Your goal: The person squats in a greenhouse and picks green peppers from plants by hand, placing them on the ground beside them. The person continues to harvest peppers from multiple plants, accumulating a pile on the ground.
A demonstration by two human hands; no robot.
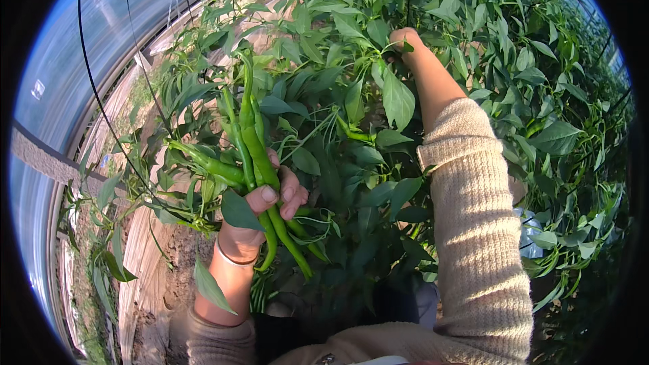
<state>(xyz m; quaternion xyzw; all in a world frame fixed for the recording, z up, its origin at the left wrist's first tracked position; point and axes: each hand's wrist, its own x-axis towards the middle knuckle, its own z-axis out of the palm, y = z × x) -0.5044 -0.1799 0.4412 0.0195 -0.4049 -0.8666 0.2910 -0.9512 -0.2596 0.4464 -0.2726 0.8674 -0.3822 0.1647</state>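
Observation:
A bunch of long green chili peppers (257,154) is gripped in my left hand (268,195), their ends sticking out above and below the fist. A bangle circles that wrist, and a leaf lies over part of the hand. My right arm stretches forward into the pepper plants (398,99). Leaves partly cover my right hand (404,40), so its fingers and anything in them are hidden. Another green pepper (355,134) hangs among the leaves between my two arms.
Dense pepper foliage fills the front and right. Thin dark strings (94,81) run down at the left, near the greenhouse's plastic film wall (56,96) and a grey bar (56,159). Pale sheeting (139,258) lies on the soil. A clear plastic bag (530,235) shows beyond my right sleeve.

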